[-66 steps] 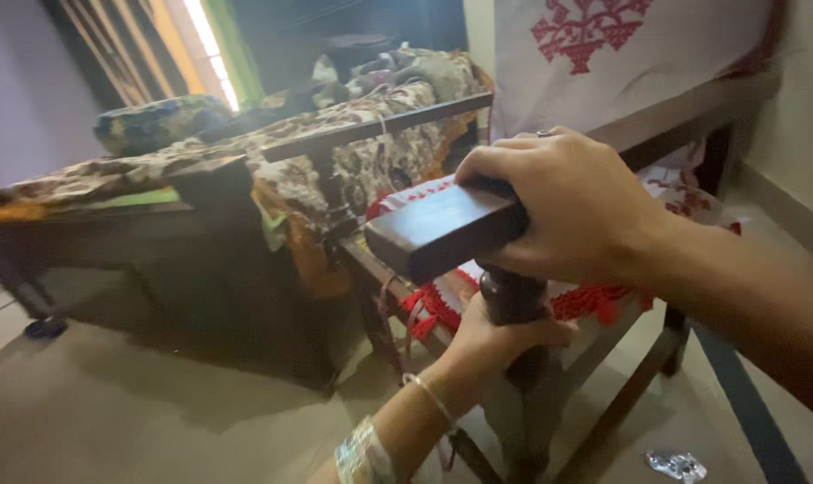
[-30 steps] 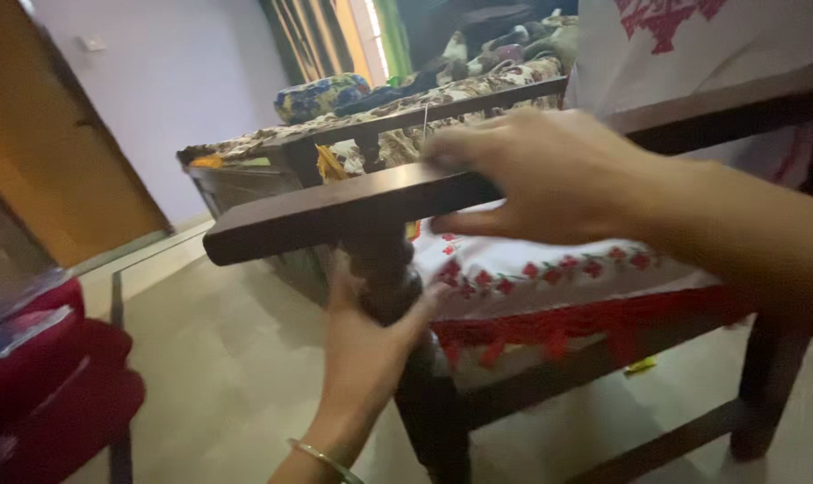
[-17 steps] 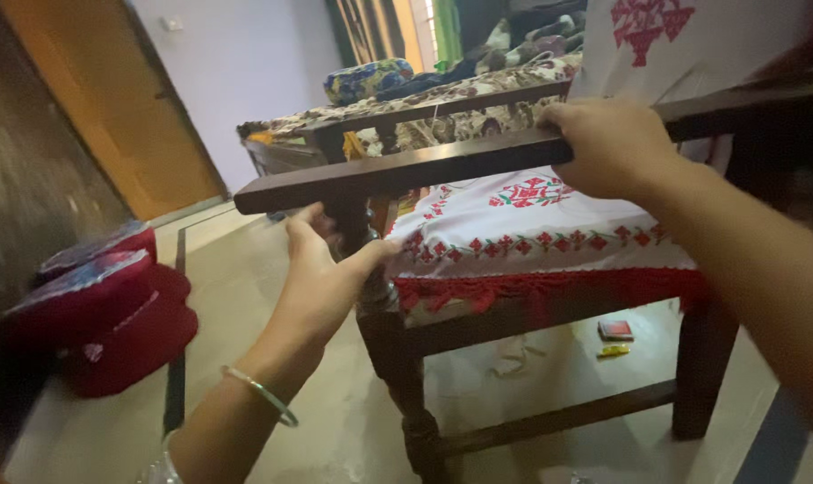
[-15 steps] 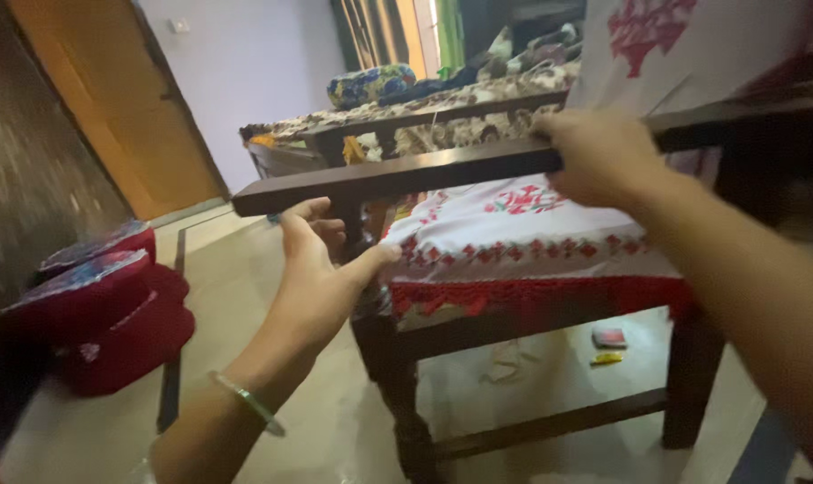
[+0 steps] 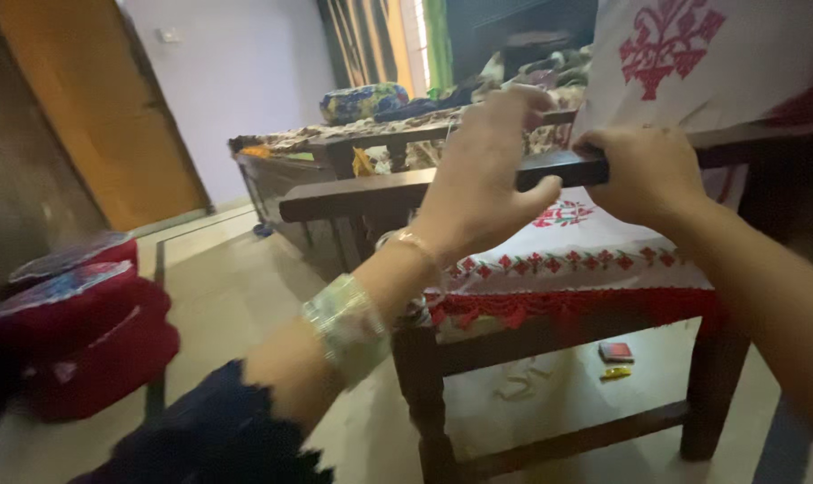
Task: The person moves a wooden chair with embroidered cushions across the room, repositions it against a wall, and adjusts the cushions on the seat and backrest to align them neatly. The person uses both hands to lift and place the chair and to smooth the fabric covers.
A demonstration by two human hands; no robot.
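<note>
We hold the dark wooden armrest (image 5: 371, 190) of a chair at the centre of the frame with both hands. Our right hand (image 5: 650, 175), right of centre, is closed around the bar: fingers curl over its top face and the thumb side wraps below. We judge this to be a firm clamp that steadies the bar. Our left hand (image 5: 483, 179), at centre, lies across the same bar just beside the right one. Its fingers are stretched upward and loosely spread, while the thumb hooks toward the bar's lower edge. Whether the palm presses on the wood we cannot tell, because the back of the hand faces the camera. A thin bangle and a wider pale band sit on the left wrist.

The armrest runs from left of centre toward the right, above the seat. The seat carries a white cloth with red embroidery (image 5: 595, 246) and a red fringe hanging over the front rail. The front leg (image 5: 422, 394) stands below centre.

Beyond the armrest, at upper centre, a bed with patterned covers (image 5: 335, 139) is visible. Red cushions (image 5: 75, 323) lie stacked at the left edge. Small items (image 5: 615, 358) rest on the floor under the seat.
</note>
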